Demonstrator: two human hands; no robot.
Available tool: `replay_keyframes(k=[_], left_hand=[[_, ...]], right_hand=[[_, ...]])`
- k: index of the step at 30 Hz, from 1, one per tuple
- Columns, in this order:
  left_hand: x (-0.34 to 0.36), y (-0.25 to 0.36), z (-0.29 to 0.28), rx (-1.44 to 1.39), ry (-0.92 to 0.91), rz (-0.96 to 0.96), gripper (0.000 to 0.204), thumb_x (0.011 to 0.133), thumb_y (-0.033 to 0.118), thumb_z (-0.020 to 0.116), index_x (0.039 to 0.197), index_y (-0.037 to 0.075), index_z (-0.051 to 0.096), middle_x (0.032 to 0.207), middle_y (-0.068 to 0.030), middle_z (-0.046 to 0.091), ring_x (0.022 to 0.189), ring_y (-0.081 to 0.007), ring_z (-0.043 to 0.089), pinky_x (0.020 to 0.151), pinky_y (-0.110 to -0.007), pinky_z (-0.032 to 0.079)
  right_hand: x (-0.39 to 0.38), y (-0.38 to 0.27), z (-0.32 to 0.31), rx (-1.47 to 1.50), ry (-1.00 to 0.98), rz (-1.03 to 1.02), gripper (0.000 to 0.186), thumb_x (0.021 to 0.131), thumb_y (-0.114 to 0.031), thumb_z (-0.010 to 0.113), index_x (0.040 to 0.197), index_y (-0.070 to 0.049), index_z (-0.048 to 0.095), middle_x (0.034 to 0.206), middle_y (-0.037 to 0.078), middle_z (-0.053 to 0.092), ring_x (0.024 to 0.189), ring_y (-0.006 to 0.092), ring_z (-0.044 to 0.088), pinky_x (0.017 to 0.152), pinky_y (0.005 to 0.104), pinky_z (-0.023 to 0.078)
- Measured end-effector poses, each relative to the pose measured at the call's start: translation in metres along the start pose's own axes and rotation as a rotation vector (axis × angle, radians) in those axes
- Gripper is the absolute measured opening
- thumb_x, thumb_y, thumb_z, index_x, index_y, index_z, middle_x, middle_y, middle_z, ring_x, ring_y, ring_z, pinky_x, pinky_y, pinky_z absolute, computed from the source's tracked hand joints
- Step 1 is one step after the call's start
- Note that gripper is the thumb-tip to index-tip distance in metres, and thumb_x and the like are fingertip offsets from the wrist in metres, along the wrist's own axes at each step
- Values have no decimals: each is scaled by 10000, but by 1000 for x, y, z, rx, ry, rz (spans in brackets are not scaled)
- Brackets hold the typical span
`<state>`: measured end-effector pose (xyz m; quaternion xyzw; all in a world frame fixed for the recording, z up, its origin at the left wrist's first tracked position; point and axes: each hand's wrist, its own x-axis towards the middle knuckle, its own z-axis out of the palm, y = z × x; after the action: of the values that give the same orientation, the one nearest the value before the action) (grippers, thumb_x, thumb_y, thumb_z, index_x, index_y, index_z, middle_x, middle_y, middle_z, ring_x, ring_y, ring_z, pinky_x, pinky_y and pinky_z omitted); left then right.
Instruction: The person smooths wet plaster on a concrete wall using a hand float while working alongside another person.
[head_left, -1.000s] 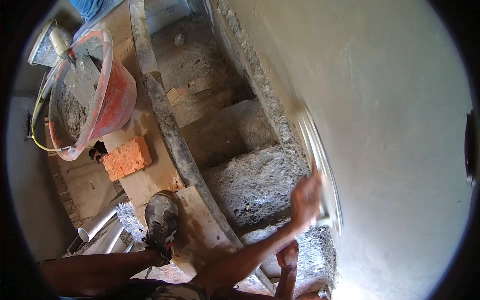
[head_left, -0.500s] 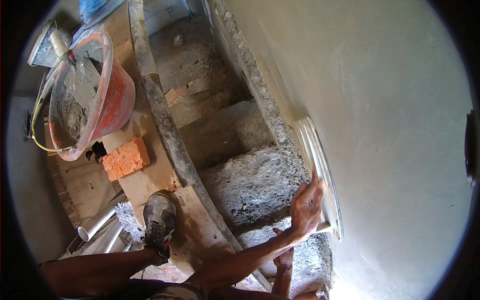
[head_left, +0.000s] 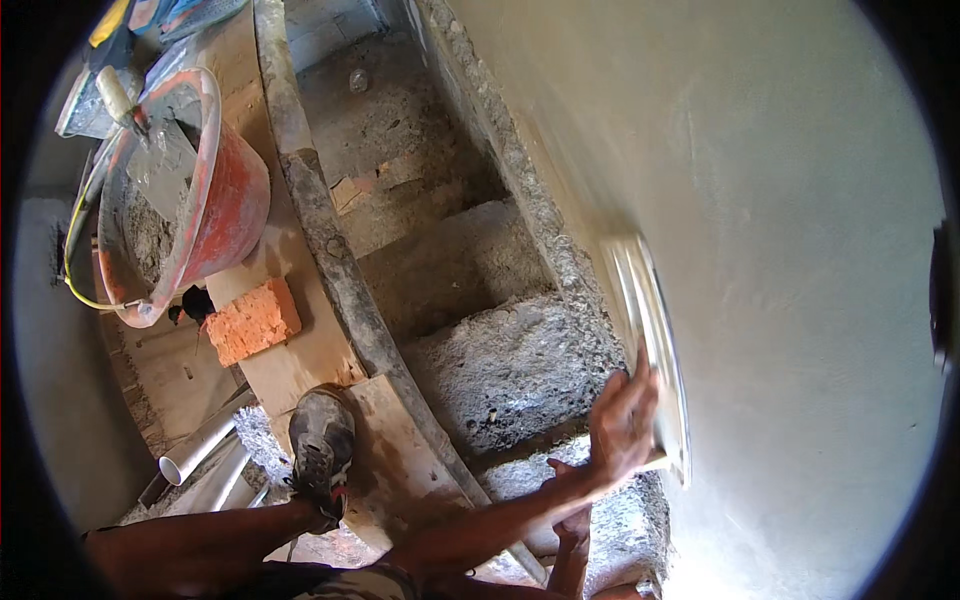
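My left hand (head_left: 622, 425) is closed on a long, pale plastering float (head_left: 655, 350), one finger stretched along it. The float lies against the grey plastered wall (head_left: 790, 300) and is a little blurred. A stub of its light handle shows beside the wrist. Below the left forearm is my right hand (head_left: 572, 522), over the rough step; one finger sticks up, but the forearm hides most of its fingers, so its grip cannot be told. A red bucket (head_left: 232, 205) of grey mortar stands at the left, with a trowel (head_left: 160, 165) resting in it.
Rough concrete steps (head_left: 515, 365) run up between the wall and a board walkway (head_left: 400, 450). My shoe (head_left: 322, 435) stands on the boards near an orange brick (head_left: 253, 322). White pipes (head_left: 205, 450) lie at lower left. Another bucket (head_left: 88, 108) stands behind the red one.
The float and my left hand have shifted slightly to the right along the wall. My view has tilted a little, bringing a yellow item in at upper left.
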<state>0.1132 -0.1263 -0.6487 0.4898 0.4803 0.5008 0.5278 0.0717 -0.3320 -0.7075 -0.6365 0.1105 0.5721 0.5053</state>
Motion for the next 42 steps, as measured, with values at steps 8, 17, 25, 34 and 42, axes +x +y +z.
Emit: replay_keyframes(k=[8, 17, 25, 34, 42], left_hand=[[376, 20, -105, 162, 55, 6, 272, 990, 203, 499, 1090, 3, 655, 755, -133, 652, 514, -180, 571, 442, -331, 471], [60, -29, -16, 67, 19, 153, 513, 983, 233, 526, 1453, 71, 395, 713, 15, 539, 586, -76, 490, 463, -229, 450], [368, 22, -99, 104, 86, -28, 290, 993, 257, 507, 1014, 27, 683, 600, -72, 539, 496, -128, 482, 447, -329, 398], [10, 35, 3, -766, -287, -282, 488, 927, 124, 585, 1398, 73, 469, 1311, -165, 573, 875, -148, 629, 636, -232, 522], [295, 37, -90, 175, 53, 48, 324, 998, 258, 510, 1116, -11, 647, 552, -62, 541, 470, -162, 510, 503, -370, 483]], right_hand=[[-14, -21, 22, -78, 63, 125, 266, 999, -227, 537, 1130, -9, 614, 621, 41, 607, 438, 69, 477, 396, 208, 363], [5, -18, 20, -120, -59, 16, 257, 999, -219, 539, 1134, -17, 623, 608, 40, 591, 437, 70, 436, 400, 212, 343], [-22, -23, 17, -182, 73, 120, 275, 990, -223, 557, 1135, 1, 622, 583, 47, 577, 422, 64, 423, 385, 210, 303], [26, -2, -14, -814, -191, -984, 274, 1001, -228, 532, 1136, -9, 625, 587, 40, 570, 439, 69, 422, 405, 229, 324], [-7, -39, 48, -308, -57, 53, 303, 992, -243, 550, 1153, 3, 624, 572, 39, 566, 422, 62, 388, 403, 221, 283]])
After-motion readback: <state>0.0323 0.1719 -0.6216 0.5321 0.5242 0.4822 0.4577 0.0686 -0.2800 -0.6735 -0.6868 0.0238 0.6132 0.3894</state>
